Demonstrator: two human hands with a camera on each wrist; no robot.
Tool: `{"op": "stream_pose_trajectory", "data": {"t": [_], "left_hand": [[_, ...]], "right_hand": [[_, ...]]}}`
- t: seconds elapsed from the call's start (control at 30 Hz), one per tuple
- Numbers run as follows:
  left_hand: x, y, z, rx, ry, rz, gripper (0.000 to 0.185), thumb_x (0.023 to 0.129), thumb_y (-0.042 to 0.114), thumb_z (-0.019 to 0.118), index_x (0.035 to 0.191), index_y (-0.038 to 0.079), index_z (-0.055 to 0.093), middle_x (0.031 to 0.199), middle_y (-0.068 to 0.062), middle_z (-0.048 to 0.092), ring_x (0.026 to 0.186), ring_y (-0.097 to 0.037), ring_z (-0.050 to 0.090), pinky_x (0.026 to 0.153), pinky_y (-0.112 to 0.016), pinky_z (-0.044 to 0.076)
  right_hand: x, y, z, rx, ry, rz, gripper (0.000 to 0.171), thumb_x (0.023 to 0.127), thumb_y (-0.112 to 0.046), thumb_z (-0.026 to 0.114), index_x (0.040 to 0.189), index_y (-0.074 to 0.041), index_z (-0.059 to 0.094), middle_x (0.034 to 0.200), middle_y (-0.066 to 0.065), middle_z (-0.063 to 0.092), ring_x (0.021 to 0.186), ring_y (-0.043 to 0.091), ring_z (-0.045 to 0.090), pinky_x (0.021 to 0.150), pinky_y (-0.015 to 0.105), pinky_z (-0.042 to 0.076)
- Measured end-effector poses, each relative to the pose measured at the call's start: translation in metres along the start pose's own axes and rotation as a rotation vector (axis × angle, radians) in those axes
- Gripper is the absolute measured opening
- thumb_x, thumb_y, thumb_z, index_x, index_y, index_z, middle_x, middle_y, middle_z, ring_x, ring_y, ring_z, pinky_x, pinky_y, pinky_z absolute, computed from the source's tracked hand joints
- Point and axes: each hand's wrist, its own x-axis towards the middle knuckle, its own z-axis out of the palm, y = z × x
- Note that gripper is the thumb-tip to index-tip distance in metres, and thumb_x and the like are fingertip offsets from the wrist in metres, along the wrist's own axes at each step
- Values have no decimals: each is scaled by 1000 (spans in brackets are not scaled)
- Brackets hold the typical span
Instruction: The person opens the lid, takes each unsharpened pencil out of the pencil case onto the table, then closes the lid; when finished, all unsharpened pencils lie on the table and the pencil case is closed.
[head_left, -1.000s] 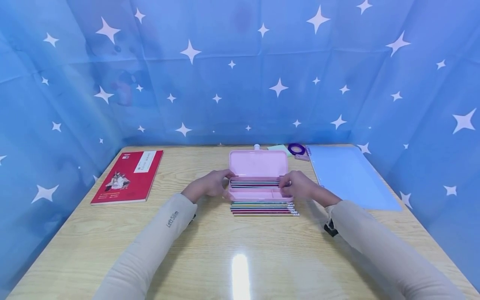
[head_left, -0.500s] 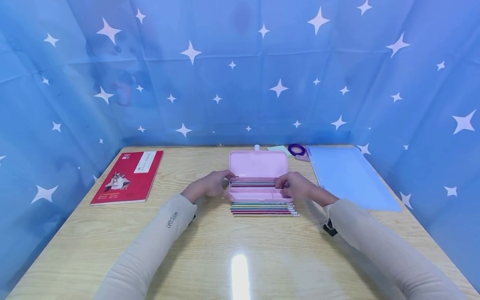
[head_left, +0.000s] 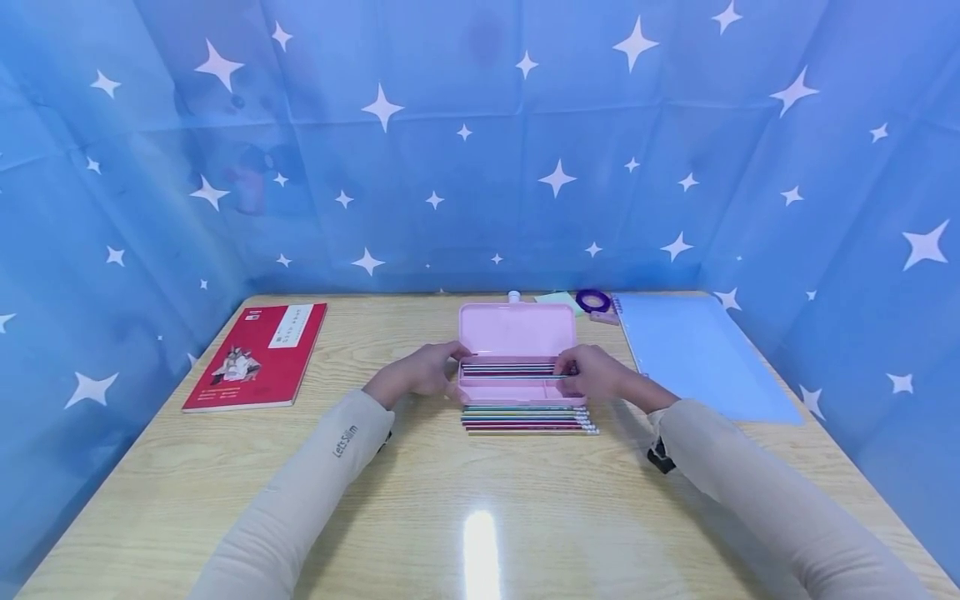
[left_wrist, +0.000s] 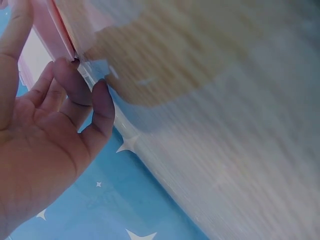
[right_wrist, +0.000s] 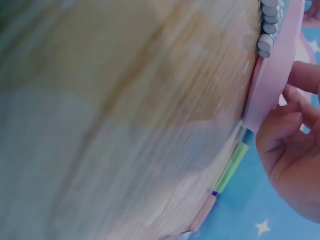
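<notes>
A pink pencil case (head_left: 517, 327) lies with its lid up, tipped back, in the middle of the table. Several pencils (head_left: 506, 367) fill its rear compartment. My left hand (head_left: 429, 367) grips the case's left end between thumb and fingers; the left wrist view shows that hand (left_wrist: 50, 130) beside the pink wall. Over the right part of the case, my right hand (head_left: 596, 372) pinches one pencil (head_left: 517, 377), lying across in front of the others. Its fingertips are partly hidden by the hand. In the right wrist view, the right hand (right_wrist: 295, 145) reaches over the case wall (right_wrist: 272, 82).
More pencils with white erasers (head_left: 528, 419) lie in a row before the case. A red book (head_left: 258, 357) is at left, a pale blue spiral notebook (head_left: 701, 354) at right. Behind stand purple tape (head_left: 592, 301), a pink block (head_left: 603, 317), green paper (head_left: 558, 298) and a white-capped item (head_left: 513, 296).
One pencil has come forward out of the rear row, in my right hand's fingers, towards the front of the case. My left hand has stayed at the case's left end.
</notes>
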Motion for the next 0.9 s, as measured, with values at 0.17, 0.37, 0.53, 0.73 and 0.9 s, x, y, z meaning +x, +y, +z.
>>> {"op": "stream_pose_trajectory", "data": {"t": [0.17, 0.37, 0.53, 0.73, 0.9], "left_hand": [[-1, 2, 0, -4, 2, -8, 81, 71, 33, 88, 141, 20, 50, 146, -3, 49, 142, -26, 34, 119, -47, 23], [-2, 3, 1, -6, 6, -8, 79, 71, 32, 89, 139, 20, 51, 144, -3, 50, 142, -25, 35, 119, -47, 23], [-2, 3, 1, -1, 11, -6, 80, 70, 33, 89, 139, 20, 51, 144, -4, 50, 141, -26, 36, 119, -47, 23], [-2, 2, 1, 11, 16, 8, 80, 70, 33, 89, 139, 19, 51, 144, -5, 51, 141, -27, 36, 118, -46, 24], [-2, 2, 0, 28, 14, 24, 79, 72, 32, 89, 140, 18, 50, 144, -6, 51, 140, -26, 38, 117, -45, 26]], "right_hand": [[-3, 0, -3, 88, 41, -2, 5, 89, 1, 68, 89, -3, 71, 78, 2, 64, 63, 14, 53, 56, 28, 47], [-8, 4, -5, 143, 60, -26, 3, 87, -1, 72, 89, -2, 72, 83, 5, 68, 59, 11, 52, 54, 26, 47], [-21, 1, -9, 163, 103, -34, 6, 86, -3, 75, 92, -1, 74, 96, 11, 72, 62, 12, 54, 56, 26, 49], [-42, -8, -11, 194, 84, -3, 5, 87, -6, 75, 92, -5, 76, 98, 8, 72, 78, 19, 61, 61, 27, 52], [-60, -20, -7, 225, 31, -29, 4, 87, -8, 76, 90, -6, 76, 93, 5, 73, 69, 13, 56, 60, 25, 50]]}}
